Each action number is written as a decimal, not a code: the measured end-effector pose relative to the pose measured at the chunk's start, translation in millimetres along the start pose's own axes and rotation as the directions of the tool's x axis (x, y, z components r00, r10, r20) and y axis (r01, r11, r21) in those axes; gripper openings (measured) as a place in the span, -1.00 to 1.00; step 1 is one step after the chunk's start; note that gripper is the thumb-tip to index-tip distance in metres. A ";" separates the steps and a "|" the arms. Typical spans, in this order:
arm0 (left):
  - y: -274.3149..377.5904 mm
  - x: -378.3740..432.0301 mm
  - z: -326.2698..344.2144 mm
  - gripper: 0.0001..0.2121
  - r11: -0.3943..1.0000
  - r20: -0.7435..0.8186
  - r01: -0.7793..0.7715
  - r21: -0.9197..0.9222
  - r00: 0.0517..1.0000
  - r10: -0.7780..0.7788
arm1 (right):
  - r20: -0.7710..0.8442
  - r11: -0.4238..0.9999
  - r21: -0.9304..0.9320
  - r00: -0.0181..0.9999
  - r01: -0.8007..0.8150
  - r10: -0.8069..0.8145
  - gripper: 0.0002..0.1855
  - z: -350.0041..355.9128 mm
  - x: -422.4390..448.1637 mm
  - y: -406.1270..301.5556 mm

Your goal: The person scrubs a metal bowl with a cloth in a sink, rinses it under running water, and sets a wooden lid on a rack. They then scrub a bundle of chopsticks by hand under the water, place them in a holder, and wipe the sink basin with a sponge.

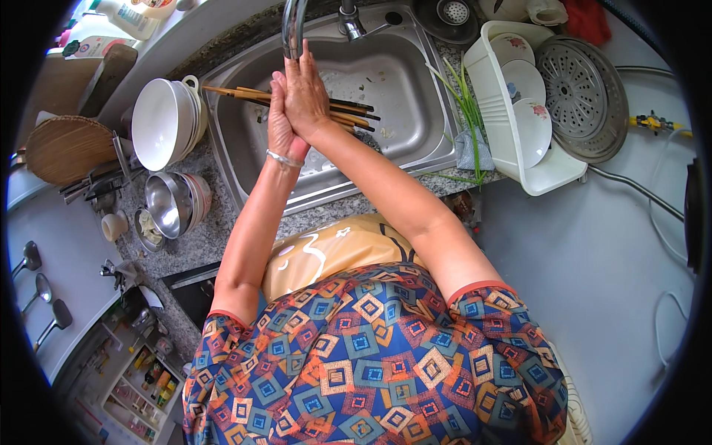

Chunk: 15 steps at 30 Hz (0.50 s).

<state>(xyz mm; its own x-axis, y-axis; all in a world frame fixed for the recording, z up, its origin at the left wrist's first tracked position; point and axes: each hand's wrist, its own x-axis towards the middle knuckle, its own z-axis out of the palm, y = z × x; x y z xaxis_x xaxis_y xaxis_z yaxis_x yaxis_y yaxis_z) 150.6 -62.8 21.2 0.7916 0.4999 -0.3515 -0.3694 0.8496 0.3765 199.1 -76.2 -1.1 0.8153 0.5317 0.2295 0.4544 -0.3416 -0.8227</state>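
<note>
My right hand [310, 92] lies flat over my left hand [282, 114], palms together, beneath the curved chrome faucet [293, 28]. A bundle of wooden chopsticks [236, 93] with dark ends runs crosswise between the hands, sticking out on both sides. The part inside my grip is hidden. Around my left wrist is a silver bangle [285, 159]. Below the hands is the stainless steel sink [411, 117], with small green and pale food scraps on its bottom. Something dark and mesh-like, partly covered by my right forearm, lies in the sink under the chopsticks.
Left of the sink stand stacked white bowls [158, 125] and metal bowls [167, 203]. Green onions [470, 105] and a grey cloth [473, 150] lie along the right rim. Beyond them are a white dish rack [514, 139] with plates and a metal steamer plate [573, 89].
</note>
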 end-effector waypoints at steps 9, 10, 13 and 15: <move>29.5 16.4 -25.3 -0.57 0.980 -0.128 -0.105 -0.170 0.988 0.084 | 0.190 0.951 0.219 0.966 -0.216 0.175 -0.62 -96.3 -13.6 64.3; 30.2 16.2 -25.1 -0.57 0.980 -0.128 -0.108 -0.169 0.988 0.087 | 0.192 0.951 0.221 0.966 -0.214 0.173 -0.62 -93.1 -17.6 65.8; 17.0 16.5 -24.2 -0.60 0.969 -0.177 -0.128 -0.211 0.980 0.091 | 0.420 0.085 0.849 0.765 -0.521 0.489 -0.60 -79.0 -27.9 56.9; 11.7 14.6 -25.2 -0.63 0.958 -0.176 -0.055 -0.280 0.984 0.005 | 0.360 0.091 0.905 0.862 -0.415 0.357 -0.48 -63.9 -28.4 47.0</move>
<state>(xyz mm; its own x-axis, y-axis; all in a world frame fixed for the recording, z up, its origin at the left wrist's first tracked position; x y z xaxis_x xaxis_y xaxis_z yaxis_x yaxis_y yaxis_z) 145.5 -41.4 -1.2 0.6918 0.5261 -0.4946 -0.5338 0.8339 0.1403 220.3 -156.8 -13.0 0.7361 0.6149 -0.2831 -0.6222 0.4498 -0.6408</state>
